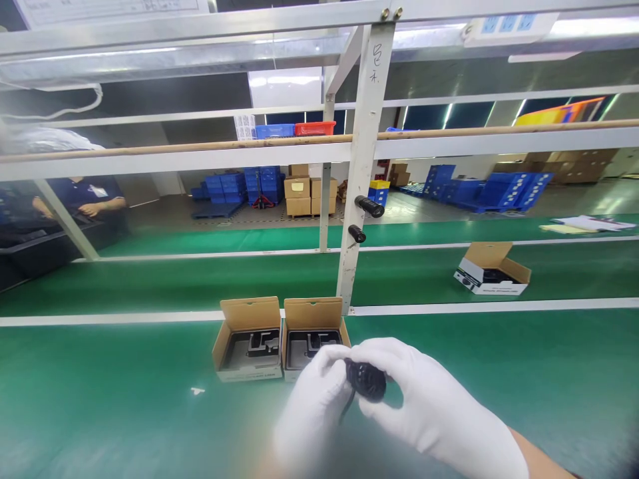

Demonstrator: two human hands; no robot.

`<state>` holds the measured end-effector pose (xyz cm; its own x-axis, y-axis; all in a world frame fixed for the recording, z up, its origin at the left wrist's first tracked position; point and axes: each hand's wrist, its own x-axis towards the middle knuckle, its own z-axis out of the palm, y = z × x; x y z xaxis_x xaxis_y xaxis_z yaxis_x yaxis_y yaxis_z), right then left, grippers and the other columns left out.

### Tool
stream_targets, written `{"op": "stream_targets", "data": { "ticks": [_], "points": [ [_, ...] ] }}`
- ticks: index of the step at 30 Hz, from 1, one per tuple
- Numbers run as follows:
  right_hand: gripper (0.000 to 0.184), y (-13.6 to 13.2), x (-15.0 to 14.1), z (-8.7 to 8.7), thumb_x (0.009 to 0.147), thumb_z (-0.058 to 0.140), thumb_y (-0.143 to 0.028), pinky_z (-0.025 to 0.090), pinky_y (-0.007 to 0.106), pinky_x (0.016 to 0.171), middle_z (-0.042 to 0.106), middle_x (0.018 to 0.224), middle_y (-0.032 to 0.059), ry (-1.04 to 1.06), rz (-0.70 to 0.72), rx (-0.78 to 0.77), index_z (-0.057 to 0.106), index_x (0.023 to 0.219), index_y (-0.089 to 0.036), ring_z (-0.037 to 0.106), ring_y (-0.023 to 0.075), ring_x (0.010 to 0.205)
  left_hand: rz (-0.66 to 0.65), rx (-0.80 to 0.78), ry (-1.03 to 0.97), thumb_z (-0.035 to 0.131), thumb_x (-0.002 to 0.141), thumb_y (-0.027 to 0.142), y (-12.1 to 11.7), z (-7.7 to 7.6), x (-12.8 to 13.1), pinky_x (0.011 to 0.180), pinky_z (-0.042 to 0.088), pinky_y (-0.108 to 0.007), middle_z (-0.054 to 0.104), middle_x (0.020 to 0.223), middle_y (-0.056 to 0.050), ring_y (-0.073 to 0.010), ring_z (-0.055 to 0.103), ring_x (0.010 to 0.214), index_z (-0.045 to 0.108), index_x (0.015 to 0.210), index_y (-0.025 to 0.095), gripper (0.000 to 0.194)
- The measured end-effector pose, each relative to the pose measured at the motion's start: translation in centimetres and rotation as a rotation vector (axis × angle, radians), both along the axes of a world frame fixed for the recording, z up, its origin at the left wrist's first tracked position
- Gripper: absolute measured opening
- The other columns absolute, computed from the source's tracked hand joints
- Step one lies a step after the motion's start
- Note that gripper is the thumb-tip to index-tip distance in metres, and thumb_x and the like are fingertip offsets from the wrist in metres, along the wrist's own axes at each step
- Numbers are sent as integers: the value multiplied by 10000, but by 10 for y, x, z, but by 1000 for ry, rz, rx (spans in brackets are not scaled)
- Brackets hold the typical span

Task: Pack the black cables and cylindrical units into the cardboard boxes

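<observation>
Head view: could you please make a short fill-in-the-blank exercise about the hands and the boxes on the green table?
1. Both hands, the left hand and the right hand, wear ____ gloves.
2. Together they hold a small ____ object with a cable hanging from it.
3. Just beyond the hands, ____ open cardboard boxes stand side by side.
4. A third open box lies farther away on the person's ____ side.

Missing words: white; black; two; right
</observation>
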<state>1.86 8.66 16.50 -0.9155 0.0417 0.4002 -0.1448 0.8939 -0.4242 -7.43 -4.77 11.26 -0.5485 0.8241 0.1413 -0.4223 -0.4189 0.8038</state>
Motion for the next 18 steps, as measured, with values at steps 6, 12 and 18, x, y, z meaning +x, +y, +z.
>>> {"op": "stream_targets", "data": {
  "ticks": [6,12,18],
  "points": [
    [290,3,1,-3,699,639,-181,533,298,688,684,974,27,-40,-23,28,622,974,-269,636,185,810,152,-159,137,656,818,458,-11,3,-18,719,423,-281,608,807,-26,-150,558,707,610,891,176,294],
    [313,16,-38,5,763,594,-243,513,316,737,656,991,32,47,-165,2,565,1074,-258,628,193,831,-248,-260,-6,351,824,738,-16,-47,-31,906,445,-448,688,789,-131,-266,644,842,709,824,129,707],
    [228,60,-123,-53,826,525,-168,430,295,689,644,1044,74,-285,-247,436,574,1047,-192,652,205,838,-31,-250,-274,568,839,560,-60,-69,9,824,531,-477,690,1001,-103,-277,628,986,656,1005,198,408]
  ]
}}
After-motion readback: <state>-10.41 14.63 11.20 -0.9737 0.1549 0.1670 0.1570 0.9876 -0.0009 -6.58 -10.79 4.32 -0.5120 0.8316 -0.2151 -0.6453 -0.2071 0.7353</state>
